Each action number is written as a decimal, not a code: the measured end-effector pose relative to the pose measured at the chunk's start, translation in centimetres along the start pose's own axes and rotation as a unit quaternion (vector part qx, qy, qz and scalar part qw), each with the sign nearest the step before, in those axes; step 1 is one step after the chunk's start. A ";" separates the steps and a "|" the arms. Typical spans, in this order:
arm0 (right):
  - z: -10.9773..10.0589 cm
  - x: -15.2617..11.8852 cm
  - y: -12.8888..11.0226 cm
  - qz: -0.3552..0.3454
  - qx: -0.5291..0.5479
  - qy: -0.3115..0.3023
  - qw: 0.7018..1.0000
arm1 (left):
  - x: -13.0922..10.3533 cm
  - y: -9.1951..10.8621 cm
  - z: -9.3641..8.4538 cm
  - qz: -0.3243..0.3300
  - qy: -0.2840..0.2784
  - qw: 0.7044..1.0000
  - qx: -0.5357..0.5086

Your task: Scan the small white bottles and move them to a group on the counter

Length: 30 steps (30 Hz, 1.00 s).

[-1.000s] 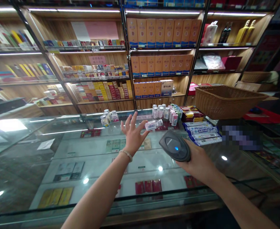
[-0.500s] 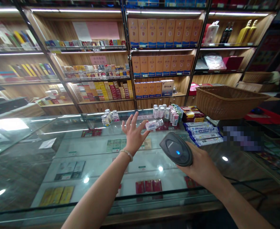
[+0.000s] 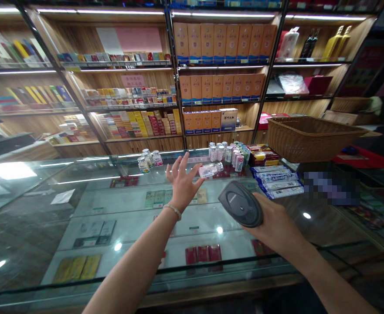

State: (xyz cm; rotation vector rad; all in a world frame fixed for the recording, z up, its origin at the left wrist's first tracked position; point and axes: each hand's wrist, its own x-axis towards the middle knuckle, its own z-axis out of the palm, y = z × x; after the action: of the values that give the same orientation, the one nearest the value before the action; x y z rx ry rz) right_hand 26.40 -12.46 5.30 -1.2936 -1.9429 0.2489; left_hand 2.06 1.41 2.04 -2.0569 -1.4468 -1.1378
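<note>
A shopper's-eye view across a glass display counter (image 3: 126, 224) shows a left hand (image 3: 182, 185), a beaded bracelet (image 3: 172, 211) at its wrist, with its grip closed on a small clear bottle (image 3: 208, 170) between thumb and forefinger, the other fingers spread. The bottle lies sideways, its cap toward the right; whether it touches the glass cannot be told. The right hand (image 3: 272, 220) has its grip wrapped around a dark barcode scanner (image 3: 240, 204), its head near the bottle but apart from it. Small capped bottles (image 3: 150, 160) stand beyond the left hand, and more clear bottles (image 3: 219, 152) stand beside colorful cylindrical containers (image 3: 239, 157) behind the held one. To the right sit red-and-yellow packs (image 3: 264, 156), blue-and-white packets (image 3: 278, 181) and a wicker basket (image 3: 309, 141). Red packs (image 3: 203, 254) show beneath the glass, while orange boxes (image 3: 224, 43) line the lit wall shelves (image 3: 152, 145).
</note>
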 end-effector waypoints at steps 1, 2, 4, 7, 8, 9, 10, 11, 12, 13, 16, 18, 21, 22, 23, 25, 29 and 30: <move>0.0 0.0 0.1 0.001 -0.001 0.003 1.000 | 0.0 0.0 -0.1 0.004 -0.003 1.000 0.001; 0.1 -0.1 0.2 0.004 -0.001 0.007 1.000 | 0.0 -0.1 -0.1 0.007 -0.005 1.000 0.002; 0.1 -0.1 0.3 0.011 0.003 0.009 1.000 | -0.1 -0.2 -0.1 0.010 -0.004 1.000 0.005; -0.1 0.0 0.3 0.012 0.015 0.009 1.000 | -0.1 -0.2 0.0 0.010 0.001 1.000 0.005; -0.1 0.0 0.3 0.010 0.016 0.010 1.000 | -0.1 -0.2 0.0 0.010 0.002 1.000 0.004; -0.2 0.0 0.2 0.008 0.016 0.011 1.000 | -0.1 -0.2 0.0 0.010 0.001 1.000 0.002; -0.2 0.1 0.1 0.007 0.015 0.011 1.000 | -0.1 -0.2 0.0 0.010 0.001 1.000 0.001; -0.3 0.1 0.1 0.004 0.014 0.012 1.000 | -0.1 -0.2 0.0 0.011 0.000 1.000 0.001; -0.3 0.1 0.1 0.001 0.012 0.013 1.000 | -0.1 -0.2 0.0 0.011 -0.001 1.000 0.001; -0.3 0.1 0.1 -0.003 0.008 0.015 1.000 | -0.1 -0.2 0.0 0.012 -0.001 1.000 0.002; -0.4 0.0 0.2 -0.019 -0.018 0.027 0.999 | -0.1 -0.2 0.0 0.013 0.000 1.000 0.006; -0.5 -0.1 0.5 -0.029 -0.058 0.037 0.997 | -0.1 -0.2 0.0 0.014 0.001 1.000 0.009; -0.6 -0.2 1.4 -0.029 -0.149 0.058 0.987 | -0.1 -0.2 0.0 0.017 0.005 1.000 0.012; -0.6 -0.2 1.8 -0.025 -0.179 0.065 0.981 | -0.1 -0.2 0.1 0.018 0.009 1.000 0.012; -0.6 -0.2 2.2 -0.022 -0.206 0.072 0.976 | -0.1 -0.2 0.1 0.020 0.012 1.000 0.011; -0.5 -0.2 3.3 -0.020 -0.246 0.080 0.966 | -0.1 -0.2 0.2 0.023 0.015 1.000 0.010; -0.6 -0.3 5.5 -0.026 -0.291 0.072 0.954 | -0.1 -0.3 0.4 0.029 0.013 0.999 0.004; -0.7 -0.3 6.1 -0.025 -0.300 0.065 0.951 | -0.1 -0.3 0.4 0.029 0.013 0.999 0.002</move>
State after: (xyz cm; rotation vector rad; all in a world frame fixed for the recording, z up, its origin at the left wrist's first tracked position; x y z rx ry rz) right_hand 31.18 -10.08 2.33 -1.5829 -2.0041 -0.4822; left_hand 1.89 1.75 1.67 -2.0597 -1.3660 -1.1327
